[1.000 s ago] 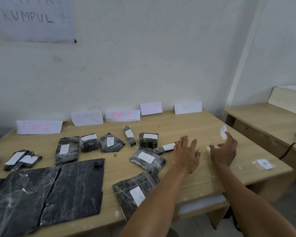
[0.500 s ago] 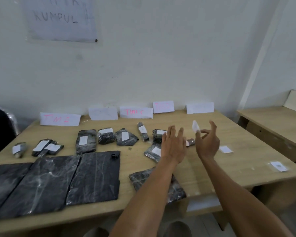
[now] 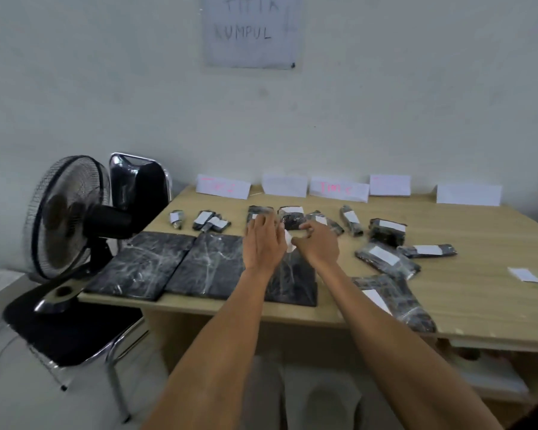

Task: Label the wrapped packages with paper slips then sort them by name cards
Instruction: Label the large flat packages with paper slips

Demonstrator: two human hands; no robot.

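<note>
Head view. Both hands are stretched out over the surface point(image 3: 479, 237), at mid-frame.

Left hand point(image 3: 263, 243): palm down, fingers point(image 3: 263, 223) straight and close together, holding nothing. The tips lie over a small package point(image 3: 257, 212) in the back row; I cannot tell whether they touch it.

Right hand point(image 3: 319, 245): fingers curled, thumb and forefinger pinching a white slip point(image 3: 288, 240). The slip sits in the gap between the two hands, above the far edge of a large flat package point(image 3: 295, 283).

Packages are black and plastic-wrapped.
- Three large flat ones lie side by side along the near edge, left of centre. The other two are at point(image 3: 143, 265) and point(image 3: 208, 268), and no label shows on them.
- Small labelled ones run in a row across the middle, from point(image 3: 176, 218) to point(image 3: 387, 229).
- More labelled ones lie right of centre, at point(image 3: 427, 250), point(image 3: 385, 259) and point(image 3: 395, 301). The last one is at the near edge.

Cards: five white ones stand along the back edge. The middle card point(image 3: 339, 190) reads "TIM C" in pink; the rest are too faint to read.

A loose slip point(image 3: 524, 274) lies at the right of the frame, well apart from the packages.

A fan point(image 3: 72, 218) stands on a chair point(image 3: 69, 333) at the left. A sign point(image 3: 252, 32) on the wall at top centre reads "TITIK KUMPUL".
</note>
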